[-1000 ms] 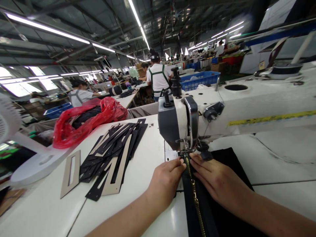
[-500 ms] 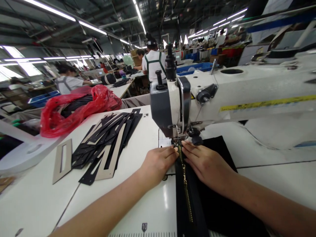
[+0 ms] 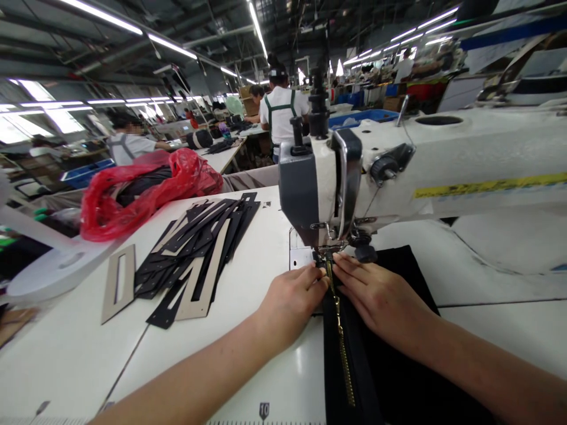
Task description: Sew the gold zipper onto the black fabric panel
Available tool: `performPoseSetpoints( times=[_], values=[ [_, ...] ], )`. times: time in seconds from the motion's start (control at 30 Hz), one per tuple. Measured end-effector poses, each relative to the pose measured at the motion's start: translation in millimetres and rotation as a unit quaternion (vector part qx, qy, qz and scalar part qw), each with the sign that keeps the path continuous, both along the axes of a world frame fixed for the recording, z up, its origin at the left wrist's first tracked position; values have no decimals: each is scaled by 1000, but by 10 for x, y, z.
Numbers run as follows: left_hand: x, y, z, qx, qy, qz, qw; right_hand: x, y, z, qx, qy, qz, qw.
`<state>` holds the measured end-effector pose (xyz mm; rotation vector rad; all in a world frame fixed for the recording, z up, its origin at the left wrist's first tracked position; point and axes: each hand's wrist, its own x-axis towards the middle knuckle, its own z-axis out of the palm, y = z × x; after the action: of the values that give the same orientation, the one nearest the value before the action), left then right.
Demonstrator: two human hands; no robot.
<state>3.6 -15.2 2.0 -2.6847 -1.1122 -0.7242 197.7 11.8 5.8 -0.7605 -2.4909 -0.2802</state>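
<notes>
Black fabric [image 3: 398,378] with a gold zipper [image 3: 343,348] runs under the presser foot of a white and grey sewing machine [image 3: 299,183]. My left hand [image 3: 295,298] pinches the fabric's left edge beside the zipper, close to the foot. On the other side, my right hand [image 3: 381,289] lies on the fabric with its fingers stretched toward the foot, fingertips at the zipper's right edge. The zipper pull hangs on the teeth between my wrists. Under my fingertips the fabric is partly hidden.
Left of the machine, a pile of black and beige cut frames [image 3: 195,260] lies on the white table [image 3: 66,366]. Behind it sits a red plastic bag [image 3: 100,206] of dark material. People work at tables farther back, one in a white shirt [image 3: 279,112].
The whole view has shifted, so the machine and both hands appear slightly farther right. Both hands stay on the fabric beside the zipper.
</notes>
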Motion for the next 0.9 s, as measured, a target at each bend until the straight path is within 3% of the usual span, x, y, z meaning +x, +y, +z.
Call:
performPoseSetpoints(
  times=[0.9],
  values=[
    [83,21,65,24,7,-4,1000,18,5,-2,1,24,17,1000]
  ],
)
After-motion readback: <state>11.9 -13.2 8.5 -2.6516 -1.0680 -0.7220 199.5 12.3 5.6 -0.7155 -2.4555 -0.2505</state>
